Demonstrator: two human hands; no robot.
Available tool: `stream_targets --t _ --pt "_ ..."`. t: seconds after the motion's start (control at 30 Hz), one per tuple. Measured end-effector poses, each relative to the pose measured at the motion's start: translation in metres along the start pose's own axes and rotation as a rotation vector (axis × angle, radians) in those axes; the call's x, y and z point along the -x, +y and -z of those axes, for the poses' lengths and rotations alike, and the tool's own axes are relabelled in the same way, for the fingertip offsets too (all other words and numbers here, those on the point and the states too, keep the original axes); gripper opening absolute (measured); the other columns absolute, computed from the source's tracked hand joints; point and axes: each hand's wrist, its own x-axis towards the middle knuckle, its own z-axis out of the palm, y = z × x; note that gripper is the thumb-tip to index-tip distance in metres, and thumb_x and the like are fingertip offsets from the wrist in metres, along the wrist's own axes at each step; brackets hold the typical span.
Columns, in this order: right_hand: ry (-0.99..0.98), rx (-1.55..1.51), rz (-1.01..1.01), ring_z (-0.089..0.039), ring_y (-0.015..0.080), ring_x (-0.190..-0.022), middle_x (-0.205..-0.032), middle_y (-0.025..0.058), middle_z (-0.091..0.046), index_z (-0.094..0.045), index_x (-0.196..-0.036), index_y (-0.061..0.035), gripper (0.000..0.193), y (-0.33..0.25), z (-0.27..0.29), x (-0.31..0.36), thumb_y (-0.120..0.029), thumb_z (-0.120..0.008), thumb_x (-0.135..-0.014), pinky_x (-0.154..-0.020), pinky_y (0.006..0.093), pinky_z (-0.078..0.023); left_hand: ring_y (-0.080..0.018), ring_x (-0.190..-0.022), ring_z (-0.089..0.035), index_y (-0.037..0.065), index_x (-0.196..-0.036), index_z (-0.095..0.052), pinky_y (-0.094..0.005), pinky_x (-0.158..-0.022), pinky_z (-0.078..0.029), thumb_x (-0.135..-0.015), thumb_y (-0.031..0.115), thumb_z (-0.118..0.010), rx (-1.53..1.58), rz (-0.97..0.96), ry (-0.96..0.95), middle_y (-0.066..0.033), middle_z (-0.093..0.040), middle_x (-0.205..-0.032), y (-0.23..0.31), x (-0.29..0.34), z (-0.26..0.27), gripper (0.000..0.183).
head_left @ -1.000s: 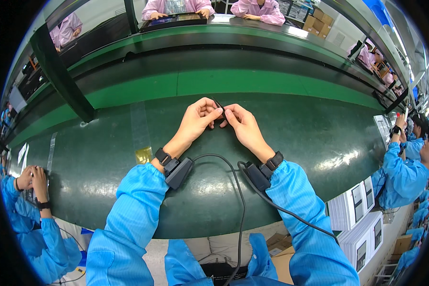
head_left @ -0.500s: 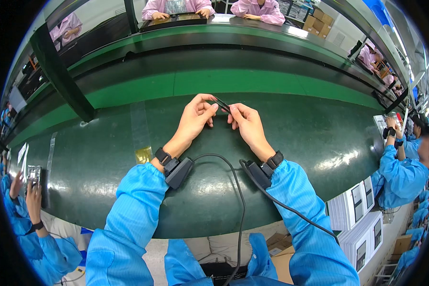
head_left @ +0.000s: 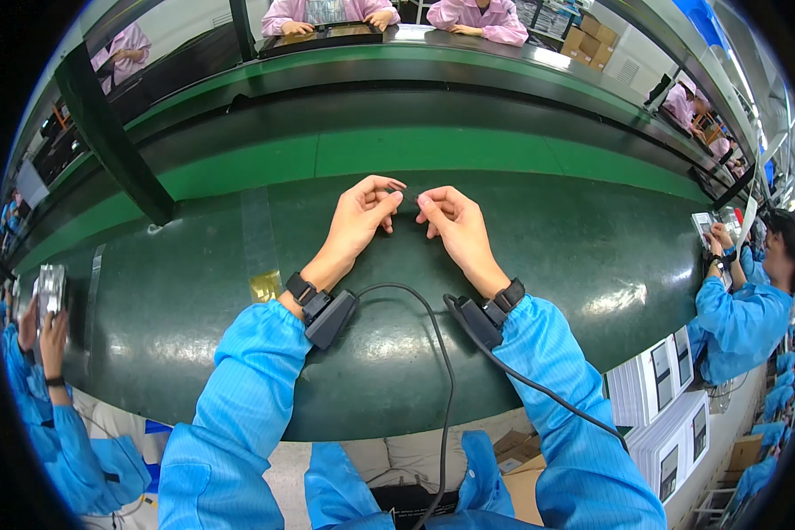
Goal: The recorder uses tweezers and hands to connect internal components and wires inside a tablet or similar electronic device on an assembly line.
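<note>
My left hand [head_left: 365, 210] and my right hand [head_left: 450, 216] are raised above the green tabletop [head_left: 389, 371], a small gap between their fingertips. A thin black strip [head_left: 410, 193] bridges that gap, pinched at both ends between thumb and fingers. Its exact kind is too small and dark to make out. Each wrist wears a black strap with a black box, the left box [head_left: 331, 320] and the right box [head_left: 480, 323], and a black cable [head_left: 442, 353] trails from them towards me.
A dark upright post [head_left: 115, 141] stands at the far left of the table. Clear tape with a yellow patch [head_left: 265, 286] sticks to the tabletop. Co-workers in blue sit at both sides, one at left holding a silvery device [head_left: 51, 287]. White trays [head_left: 658, 424] are stacked at right.
The black strip has turned and now shows less of its length; my right hand has shifted slightly. At left, a co-worker has lifted the silvery device.
</note>
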Motion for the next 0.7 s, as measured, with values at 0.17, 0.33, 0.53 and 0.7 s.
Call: stream_targets --t 0.17,0.33,0.53,0.7 --pt "0.050 0.004 0.059 -0.060 0.0087 -0.070 -0.083 0.0060 -0.068 -0.062 -0.105 0.0016 0.028 -0.005 -0.002 0.002 -0.019 -0.071 -0.089 -0.059 0.0227 -0.047 -0.0061 -0.066 -0.053 0.002 -0.104 -0.061 -0.0218 -0.059 -0.047 -0.095 0.014 -0.060 0.020 -0.002 0.010 0.0011 -0.056 -0.077 -0.004 -0.001 0.003 0.015" --pt "0.078 -0.142 -0.032 -0.060 0.0085 -0.067 -0.086 0.0073 -0.069 -0.063 -0.107 -0.0005 0.031 -0.019 0.003 0.006 -0.019 -0.075 -0.085 -0.058 0.0211 -0.045 -0.0068 -0.066 -0.054 0.002 -0.102 -0.060 -0.0222 -0.060 -0.047 -0.095 0.015 -0.060 0.054 0.051 0.026 0.0006 -0.056 -0.076 -0.003 -0.001 0.001 0.015" --pt "0.109 -0.268 -0.050 -0.058 0.0080 -0.063 -0.084 0.0061 -0.069 -0.065 -0.104 -0.0017 0.026 -0.014 0.005 0.004 -0.018 -0.074 -0.085 -0.056 0.0211 -0.043 -0.0069 -0.067 -0.055 0.001 -0.103 -0.061 -0.0220 -0.060 -0.047 -0.094 0.016 -0.062 -0.011 0.056 -0.003 0.0002 -0.058 -0.078 -0.003 0.001 0.001 0.017" --pt "0.244 -0.243 -0.054 -0.058 0.0082 -0.065 -0.084 0.0045 -0.067 -0.064 -0.107 -0.0008 0.029 -0.011 0.006 0.001 -0.018 -0.074 -0.086 -0.056 0.0210 -0.043 -0.0041 -0.064 -0.054 0.001 -0.107 -0.061 -0.0198 -0.058 -0.046 -0.093 0.016 -0.064 0.005 0.042 -0.032 0.0019 -0.059 -0.078 -0.005 0.000 0.000 0.020"
